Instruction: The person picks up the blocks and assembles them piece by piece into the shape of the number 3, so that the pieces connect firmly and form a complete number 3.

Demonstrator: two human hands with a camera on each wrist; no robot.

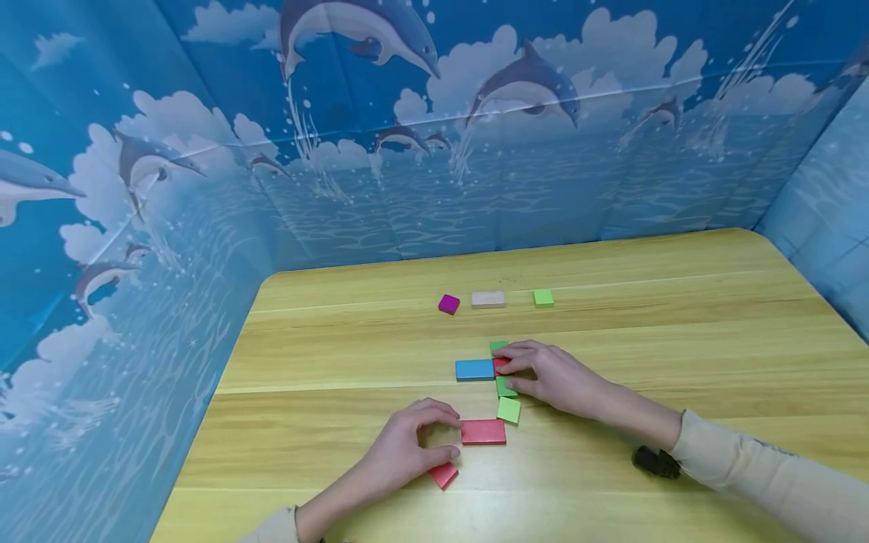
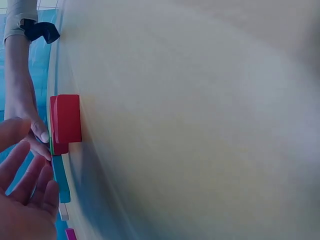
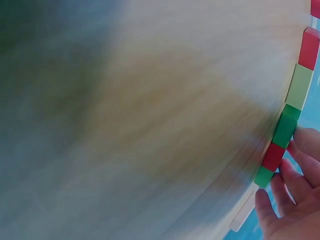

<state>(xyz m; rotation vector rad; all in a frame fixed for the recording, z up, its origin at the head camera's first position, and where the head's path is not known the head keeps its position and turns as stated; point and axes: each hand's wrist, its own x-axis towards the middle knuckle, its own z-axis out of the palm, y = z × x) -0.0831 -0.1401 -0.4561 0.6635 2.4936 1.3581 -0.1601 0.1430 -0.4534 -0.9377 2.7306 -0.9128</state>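
Observation:
My right hand (image 1: 553, 375) touches a short column of blocks with its fingertips: a green block (image 1: 498, 347) at the far end, a small red block (image 1: 499, 364) and another green block (image 1: 504, 388). In the right wrist view, its fingers lie along the side of these blocks. A blue block (image 1: 474, 370) meets the column from the left. Below sits a light green block (image 1: 508, 410), slightly turned. My left hand (image 1: 407, 441) rests with loosely curved fingers beside a larger red block (image 1: 483, 433). Its thumb partly covers a small, tilted red block (image 1: 444, 476).
Toward the back of the wooden table (image 1: 339, 324) lie a purple block (image 1: 449, 304), a pale whitish block (image 1: 489, 299) and a yellow-green block (image 1: 543, 298). A dolphin-print curtain (image 1: 441, 196) hangs behind the table. A black wrist device (image 1: 655, 461) sits by the right sleeve.

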